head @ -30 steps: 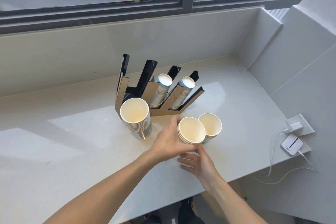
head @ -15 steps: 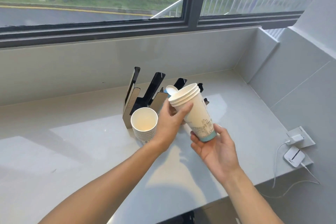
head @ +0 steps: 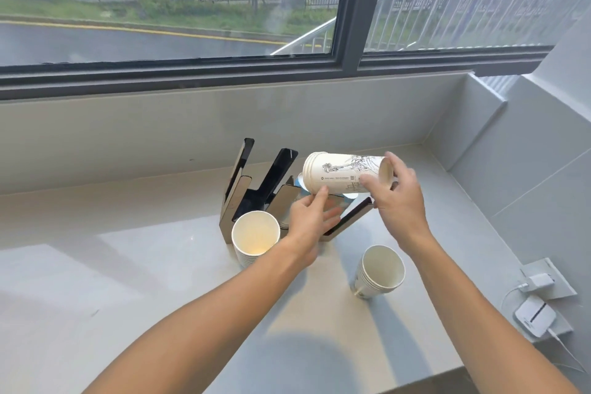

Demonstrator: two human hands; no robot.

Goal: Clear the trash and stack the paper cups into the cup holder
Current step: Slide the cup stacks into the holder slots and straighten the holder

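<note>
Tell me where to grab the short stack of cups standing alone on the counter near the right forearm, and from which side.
Take the short cup stack around its side wall just below the rims, coming from above and the right. It stands upright, mouth open upward, with bare counter all round it, and the right hand is nearest, though it now holds the printed cup stack.

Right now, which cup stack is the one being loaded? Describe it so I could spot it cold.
On the counter under the window, find the black cup holder. Just above it, both hands, left hand and right hand, hold a cup stack. Unlike the two upright stacks, it lies sideways, its line drawing showing.
</note>
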